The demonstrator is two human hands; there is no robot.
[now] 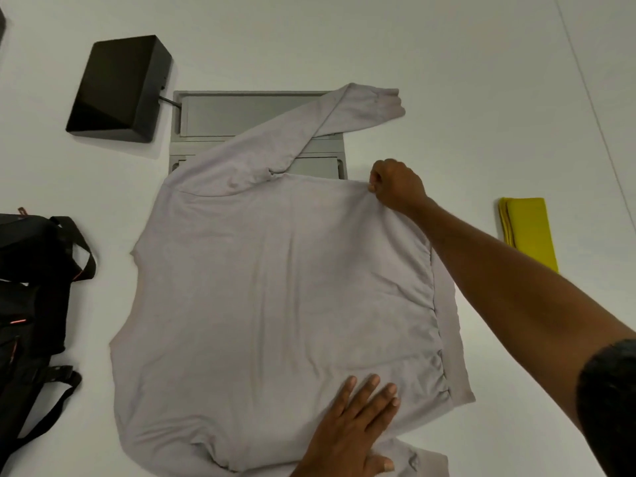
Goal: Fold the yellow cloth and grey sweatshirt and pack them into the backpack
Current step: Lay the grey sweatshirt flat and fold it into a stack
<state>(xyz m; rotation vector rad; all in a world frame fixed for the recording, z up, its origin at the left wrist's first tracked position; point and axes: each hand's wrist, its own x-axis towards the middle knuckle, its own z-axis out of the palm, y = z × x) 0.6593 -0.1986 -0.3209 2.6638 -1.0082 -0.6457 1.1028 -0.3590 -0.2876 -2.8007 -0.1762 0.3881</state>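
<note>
The grey sweatshirt (275, 287) lies flat in the middle of the bench (447, 46), with its long axis from left to right: the neck side is at the left, the hem band (447, 321) at the right. Your right hand (395, 187) is at the far right corner of the body, and its fingers (373, 185) pinch the cloth edge there. Your left hand (351, 428) rests flat, fingers straight, on the near part of the body and holds nothing. So the far edge is in your right hand, and the fold probably goes from there toward you. The far sleeve (344, 115) stretches away to the far right, over a grey panel (241, 111) in the bench, and I think it must come in first. The near sleeve (413, 459) is partly under your left wrist. The yellow cloth (528, 232) lies already folded at the right, well apart. The backpack (31, 304) waits at the left edge, and a black box (120, 87) stands far left; neither is in the way.
</note>
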